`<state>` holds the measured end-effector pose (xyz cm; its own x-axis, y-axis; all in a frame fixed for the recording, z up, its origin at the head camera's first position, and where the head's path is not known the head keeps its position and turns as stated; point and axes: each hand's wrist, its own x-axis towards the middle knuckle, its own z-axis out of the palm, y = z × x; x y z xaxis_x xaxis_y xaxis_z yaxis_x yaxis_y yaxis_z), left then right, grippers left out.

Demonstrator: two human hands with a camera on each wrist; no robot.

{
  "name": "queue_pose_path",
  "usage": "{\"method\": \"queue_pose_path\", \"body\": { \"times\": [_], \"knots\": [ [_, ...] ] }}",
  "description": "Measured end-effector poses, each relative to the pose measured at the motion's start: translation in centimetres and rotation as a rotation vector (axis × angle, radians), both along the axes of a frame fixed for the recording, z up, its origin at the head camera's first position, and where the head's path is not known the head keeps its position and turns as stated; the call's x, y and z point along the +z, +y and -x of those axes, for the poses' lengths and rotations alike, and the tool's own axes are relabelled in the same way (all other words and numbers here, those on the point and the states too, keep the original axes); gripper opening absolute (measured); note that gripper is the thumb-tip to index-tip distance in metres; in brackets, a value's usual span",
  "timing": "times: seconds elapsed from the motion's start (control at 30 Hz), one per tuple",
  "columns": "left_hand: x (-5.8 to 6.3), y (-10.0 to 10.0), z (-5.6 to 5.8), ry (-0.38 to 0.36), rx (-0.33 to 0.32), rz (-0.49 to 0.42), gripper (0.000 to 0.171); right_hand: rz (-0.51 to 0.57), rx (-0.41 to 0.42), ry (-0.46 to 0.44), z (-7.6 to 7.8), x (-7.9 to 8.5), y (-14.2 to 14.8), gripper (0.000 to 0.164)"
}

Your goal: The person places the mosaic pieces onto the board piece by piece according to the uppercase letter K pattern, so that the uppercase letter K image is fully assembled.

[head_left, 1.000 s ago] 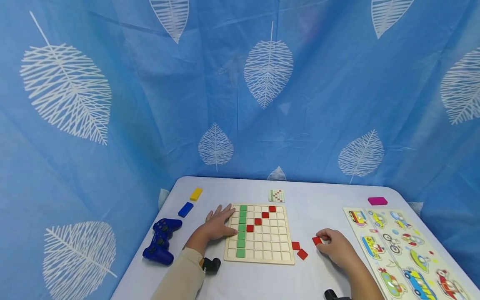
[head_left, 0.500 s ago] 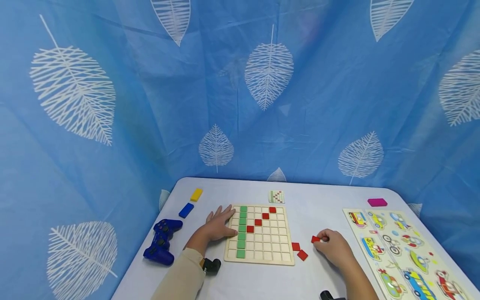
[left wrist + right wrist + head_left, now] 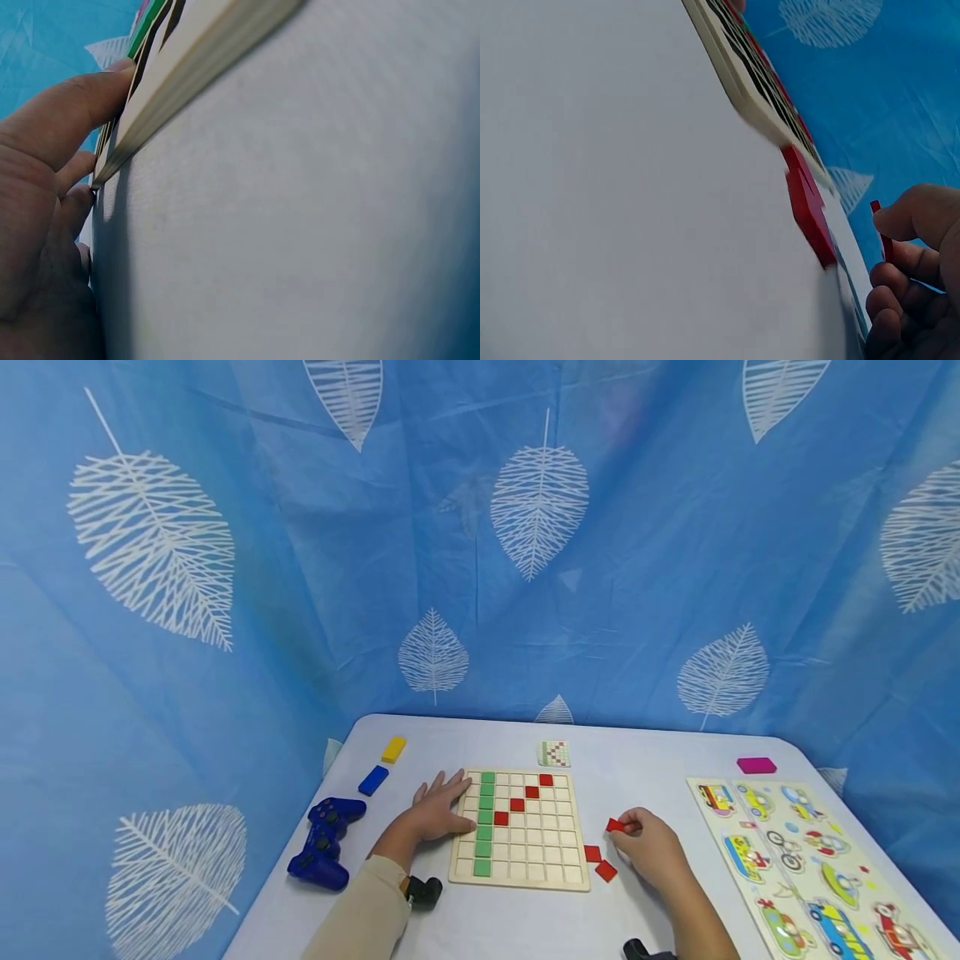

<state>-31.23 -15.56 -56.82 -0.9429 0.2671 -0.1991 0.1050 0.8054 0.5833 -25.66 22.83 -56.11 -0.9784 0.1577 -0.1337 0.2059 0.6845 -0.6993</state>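
A square wooden grid board [image 3: 535,852] lies on the table, with a column of green tiles [image 3: 483,832] on its left side and several red tiles [image 3: 517,805] in a diagonal. My left hand [image 3: 432,814] rests at the board's left edge, fingers spread and thumb on the rim. Right of the board, my right hand [image 3: 651,847] pinches a red tile [image 3: 614,825] between thumb and forefinger; in the right wrist view this tile [image 3: 886,246] shows edge-on. Two loose red tiles [image 3: 606,871] lie against the board's right edge, below and left of that hand.
A small pattern card [image 3: 554,753] lies behind the board. To the left are a blue game controller [image 3: 322,843], a blue block [image 3: 372,780] and a yellow block [image 3: 393,749]. A vehicle picture puzzle [image 3: 806,860] and a magenta block [image 3: 756,765] are on the right.
My right hand has moved left and slightly away from me with the red tile, closer to the board. The left hand stays at the board's edge.
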Motion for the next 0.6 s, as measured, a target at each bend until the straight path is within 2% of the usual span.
{"method": "queue_pose_path", "body": {
  "times": [0.3, 0.6],
  "knots": [
    [0.2, 0.1, -0.1, 0.004, 0.007, 0.000, 0.092, 0.058, 0.056, 0.053, 0.2, 0.5, -4.3, 0.026],
    [-0.2, -0.1, 0.1, 0.000, 0.001, 0.018, 0.092, 0.065, 0.133, 0.110, 0.2, 0.6, -7.2, 0.021]
  ]
}}
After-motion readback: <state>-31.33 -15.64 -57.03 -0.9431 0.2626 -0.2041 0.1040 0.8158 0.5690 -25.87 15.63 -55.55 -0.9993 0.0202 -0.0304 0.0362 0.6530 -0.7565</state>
